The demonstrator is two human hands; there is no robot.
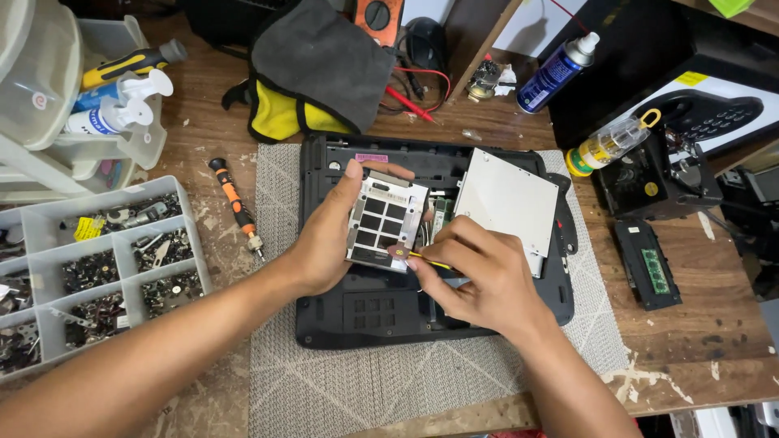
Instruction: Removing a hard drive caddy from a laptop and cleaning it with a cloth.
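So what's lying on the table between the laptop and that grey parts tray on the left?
In the head view, an orange-and-black screwdriver lies on the bare wood between the laptop and parts tray.

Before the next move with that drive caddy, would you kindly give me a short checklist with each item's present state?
1. Left hand grips the silver metal drive caddy: ok.
2. Right hand holds the thin yellow tool at the caddy's lower edge: ok.
3. Black laptop base sits on the grey mat: ok.
4. Caddy screws all out: cannot tell.
5. Orange-black screwdriver lies within reach: ok.
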